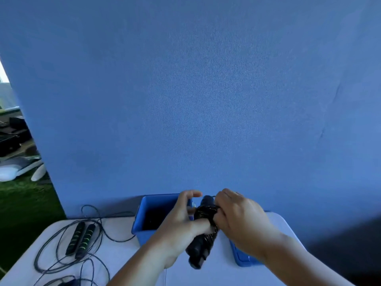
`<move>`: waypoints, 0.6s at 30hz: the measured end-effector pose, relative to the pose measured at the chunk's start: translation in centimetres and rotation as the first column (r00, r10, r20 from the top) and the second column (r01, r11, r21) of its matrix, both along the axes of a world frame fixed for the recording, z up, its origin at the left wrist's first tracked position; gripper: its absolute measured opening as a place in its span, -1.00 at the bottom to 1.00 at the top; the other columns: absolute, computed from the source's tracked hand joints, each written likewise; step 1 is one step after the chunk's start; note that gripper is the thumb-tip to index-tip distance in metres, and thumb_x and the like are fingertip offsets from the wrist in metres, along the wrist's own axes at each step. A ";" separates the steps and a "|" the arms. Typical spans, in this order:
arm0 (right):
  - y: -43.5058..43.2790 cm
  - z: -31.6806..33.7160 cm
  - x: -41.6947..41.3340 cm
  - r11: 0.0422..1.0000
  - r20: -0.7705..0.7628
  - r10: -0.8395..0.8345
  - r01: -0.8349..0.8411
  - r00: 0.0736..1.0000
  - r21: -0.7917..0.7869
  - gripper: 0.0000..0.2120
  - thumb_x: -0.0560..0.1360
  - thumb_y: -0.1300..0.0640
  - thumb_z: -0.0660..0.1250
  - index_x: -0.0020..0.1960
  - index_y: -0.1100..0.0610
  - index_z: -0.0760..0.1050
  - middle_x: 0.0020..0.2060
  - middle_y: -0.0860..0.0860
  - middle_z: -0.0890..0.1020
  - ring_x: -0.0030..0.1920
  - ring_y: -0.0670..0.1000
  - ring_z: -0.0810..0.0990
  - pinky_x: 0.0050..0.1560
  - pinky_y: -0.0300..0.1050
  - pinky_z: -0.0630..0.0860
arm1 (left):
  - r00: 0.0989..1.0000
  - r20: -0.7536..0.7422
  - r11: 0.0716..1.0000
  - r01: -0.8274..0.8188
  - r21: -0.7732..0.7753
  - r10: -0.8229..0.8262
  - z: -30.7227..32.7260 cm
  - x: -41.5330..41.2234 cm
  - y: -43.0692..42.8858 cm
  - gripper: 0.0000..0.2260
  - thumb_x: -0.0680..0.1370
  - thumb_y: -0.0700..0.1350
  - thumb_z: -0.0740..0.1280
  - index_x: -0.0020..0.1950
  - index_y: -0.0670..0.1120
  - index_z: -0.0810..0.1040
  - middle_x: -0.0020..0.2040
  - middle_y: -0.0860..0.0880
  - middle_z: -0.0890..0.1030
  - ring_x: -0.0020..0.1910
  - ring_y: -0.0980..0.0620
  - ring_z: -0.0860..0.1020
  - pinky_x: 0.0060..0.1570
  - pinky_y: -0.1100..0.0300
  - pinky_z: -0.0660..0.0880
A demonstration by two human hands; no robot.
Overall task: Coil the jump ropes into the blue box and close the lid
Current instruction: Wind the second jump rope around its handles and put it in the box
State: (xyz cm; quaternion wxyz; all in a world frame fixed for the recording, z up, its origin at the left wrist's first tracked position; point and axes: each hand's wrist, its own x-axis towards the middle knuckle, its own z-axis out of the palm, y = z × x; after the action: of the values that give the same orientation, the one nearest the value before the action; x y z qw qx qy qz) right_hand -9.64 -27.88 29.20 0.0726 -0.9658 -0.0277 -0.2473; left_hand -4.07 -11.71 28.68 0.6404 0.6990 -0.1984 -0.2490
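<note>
Before the blue box (142,236), the left hand (177,223) grips the black rope handles (201,247), thumb across. The right hand (241,219) curls its fingers (221,204) round their wrapped middle. Their long axis points away, leaning slightly right.

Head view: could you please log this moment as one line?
phase: coiling | left hand: grips black jump rope | right hand: holds its wound cord | blue box: open | green-striped rope: uncoiled

Box (144,237): plain blue. Lid (242,260): matching blue. Wrapped jump rope (201,247): black throughout. Loose handles (85,241): black with green rings; their cord (36,260) black. Table (127,259): plain white. Backdrop (185,100): blue, finely speckled. Floor (22,207): green.
</note>
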 end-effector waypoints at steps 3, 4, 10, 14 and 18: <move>-0.2 0.1 -0.2 0.954 -0.135 0.027 0.015 0.991 0.299 -0.75 0.43 -0.06 -0.03 -0.23 0.06 0.32 -0.30 -0.06 0.45 -0.28 0.03 0.43 -0.26 0.03 0.43 | 0.999 0.035 0.999 -0.026 0.034 0.025 -0.9 0.4 -0.1 -0.52 0.27 -0.16 0.48 0.09 0.25 0.50 0.00 -0.08 0.69 -0.23 -0.03 0.66 -0.17 -0.04 0.60; -0.1 0.4 -0.1 0.919 -0.146 0.031 0.029 0.989 0.393 -0.78 0.47 0.00 0.03 -0.26 0.09 0.30 -0.35 -0.07 0.43 -0.31 0.01 0.41 -0.27 0.01 0.42 | 0.999 0.031 0.999 -0.038 0.024 0.037 -1.0 0.3 -0.2 -0.53 0.28 -0.17 0.48 0.09 0.22 0.50 -0.05 -0.04 0.70 -0.24 -0.02 0.65 -0.22 0.01 0.59; 0.1 1.1 0.0 0.643 -0.359 0.103 0.213 0.928 0.736 -0.69 0.55 0.21 0.10 -0.38 0.14 0.31 -0.52 -0.03 0.36 -0.48 0.02 0.28 -0.49 -0.22 0.24 | 0.995 0.093 0.998 -0.048 0.048 0.043 -1.0 0.3 -0.5 -0.56 0.44 -0.31 0.43 0.16 0.14 0.47 -0.19 -0.05 0.68 -0.32 0.00 0.60 -0.28 0.12 0.55; 0.1 1.1 0.0 0.492 -0.345 0.204 0.208 0.916 0.845 -0.69 0.60 0.17 0.14 -0.30 0.16 0.43 -0.49 0.01 0.50 -0.53 0.01 0.36 -0.45 -0.16 0.31 | 0.997 0.032 0.998 -0.068 0.009 0.068 -1.0 0.5 -0.6 -0.46 0.44 -0.33 0.44 0.25 0.17 0.41 -0.12 -0.18 0.69 -0.28 -0.05 0.63 -0.30 0.15 0.58; -0.2 1.3 -0.5 0.434 -0.335 0.246 0.205 0.910 0.877 -0.78 0.59 0.17 0.26 -0.21 0.22 0.47 -0.43 -0.01 0.46 -0.49 -0.03 0.30 -0.49 -0.20 0.31 | 0.998 -0.044 0.997 -0.055 -0.050 0.053 -1.1 0.9 -0.5 -0.53 0.33 -0.22 0.45 0.22 0.02 0.54 -0.21 -0.28 0.64 -0.35 -0.16 0.55 -0.31 -0.03 0.50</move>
State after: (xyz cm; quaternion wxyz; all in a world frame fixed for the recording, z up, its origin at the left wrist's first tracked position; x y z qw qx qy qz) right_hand -10.11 -28.10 30.49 0.5819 -0.8054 0.1122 -0.0116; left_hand -3.15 -12.19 27.53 0.6686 0.6820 -0.1722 -0.2411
